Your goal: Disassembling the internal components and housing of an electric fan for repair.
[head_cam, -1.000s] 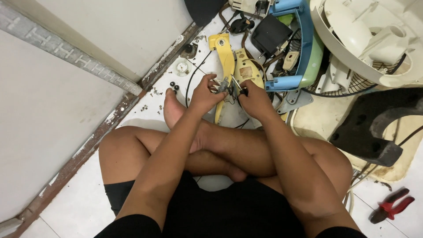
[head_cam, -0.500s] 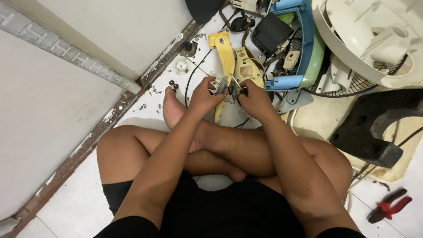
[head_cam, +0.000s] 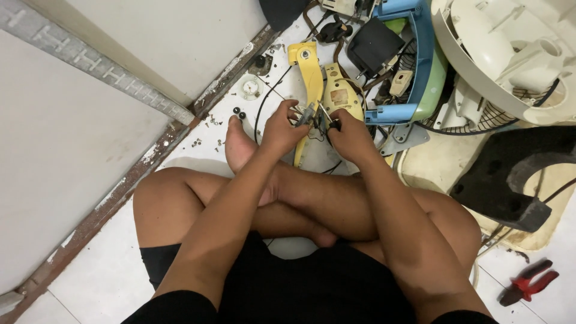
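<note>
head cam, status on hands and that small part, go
Left hand and right hand pinching small wired part. Yellow casing lies just beyond. Nothing blocking.

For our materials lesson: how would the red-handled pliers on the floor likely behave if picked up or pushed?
The red-handled pliers look like metal under coated handles, so probably stiff and heavy for their size. They lie flat on the white tile floor, so a push would likely slide them rather than roll them. The coated handles should give a secure hold.
</note>
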